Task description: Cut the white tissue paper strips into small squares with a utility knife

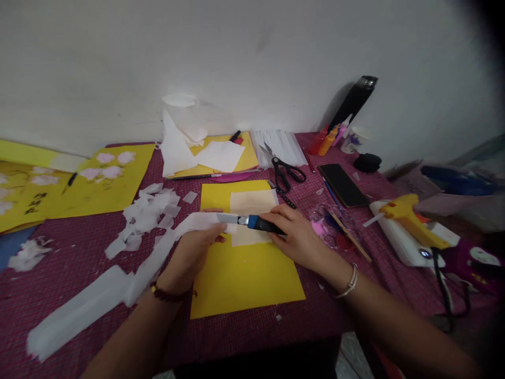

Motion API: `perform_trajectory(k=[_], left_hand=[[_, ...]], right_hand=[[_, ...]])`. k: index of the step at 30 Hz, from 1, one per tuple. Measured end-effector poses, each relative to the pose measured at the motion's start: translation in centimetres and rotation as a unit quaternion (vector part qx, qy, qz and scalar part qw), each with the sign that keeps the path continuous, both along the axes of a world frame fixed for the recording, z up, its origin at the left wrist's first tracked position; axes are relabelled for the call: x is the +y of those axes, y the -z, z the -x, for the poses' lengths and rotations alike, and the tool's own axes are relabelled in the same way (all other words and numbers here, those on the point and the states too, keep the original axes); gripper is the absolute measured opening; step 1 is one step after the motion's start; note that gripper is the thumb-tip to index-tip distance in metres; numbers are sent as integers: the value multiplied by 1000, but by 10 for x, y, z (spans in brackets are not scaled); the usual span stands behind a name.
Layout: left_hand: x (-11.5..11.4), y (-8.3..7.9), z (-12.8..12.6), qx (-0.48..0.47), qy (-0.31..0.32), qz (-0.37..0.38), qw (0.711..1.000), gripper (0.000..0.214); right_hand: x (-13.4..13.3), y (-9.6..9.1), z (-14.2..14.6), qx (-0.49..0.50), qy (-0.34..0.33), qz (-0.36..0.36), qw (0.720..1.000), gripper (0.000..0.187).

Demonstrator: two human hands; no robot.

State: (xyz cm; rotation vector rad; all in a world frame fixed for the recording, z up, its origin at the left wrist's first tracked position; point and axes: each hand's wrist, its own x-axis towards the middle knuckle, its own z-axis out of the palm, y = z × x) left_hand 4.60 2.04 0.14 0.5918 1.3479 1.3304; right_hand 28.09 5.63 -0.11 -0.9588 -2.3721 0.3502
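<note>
Slicing seems to be the step in hand, I'd say. Head view, the only one: the L grip (197, 250) is pinched on the far end of a long strip of white tissue paper (152, 266), thumb on top, fingers curled below. The R grip (298, 231) is wrapped round the black-and-blue handle of a utility knife (252, 221), blade out, pointing L, lying along the strip's end just beside that thumb. Can't tell from here if the blade sits in a fold or merely on top, nor if the edge is biting.

Next move prob. calls for a steady draw of the knife against a taut strip, w/ the L thumb well clear of the edge; thin stuff like this could tear or bunch if slack.

Re position: the strip's end is in the L grip, over a yellow sheet (244, 284) w/ a cream sheet (256, 200) on it; the rest trails off to the near L of the worktop (87, 242), loose & a bit crumpled. Knife's btwn both grips, partly over the cream sheet. A heap of small white paper pieces (150, 210) lies just L of the strip. Black-handled scissors (288, 176) rest near the yellow sheet's far R corner, apart from both grips.
</note>
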Motion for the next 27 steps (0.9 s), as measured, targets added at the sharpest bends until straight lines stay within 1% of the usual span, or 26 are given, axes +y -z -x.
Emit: perform_trajectory(k=[2, 4, 7, 10, 12, 15, 17, 21, 24, 27], left_hand=[[-1, -2, -1, 46, 15, -36, 998, 17], [-1, -5, -2, 65, 32, -59, 996, 23], [-1, -10, -1, 74, 50, -50, 995, 31], [0, -13, 4, 86, 51, -30, 995, 34], [1, -14, 8, 91, 55, -34, 994, 36], [2, -14, 14, 88, 74, -59, 992, 39], [3, -13, 15, 76, 67, -61, 993, 39], [2, -12, 8, 40, 47, -37, 997, 40], [1, -10, 2, 31, 57, -33, 997, 38], [1, -9, 1, 45, 79, -38, 995, 39]], right_hand=[[-1, 0, 1, -1, -5, 4, 1000, 47], [-1, 0, 2, 2, -14, 13, 1000, 46], [2, 0, -1, 17, -26, 27, 999, 45], [7, 0, -6, 28, -30, 38, 998, 44], [10, -1, -10, 28, -29, 41, 998, 45], [10, -3, -12, 32, -29, 42, 998, 45], [9, -4, -11, 36, -29, 43, 998, 45], [6, -3, -8, 40, -26, 44, 998, 44], [5, -1, -6, 41, -34, 42, 998, 44], [6, -1, -6, 40, -42, 44, 997, 45]])
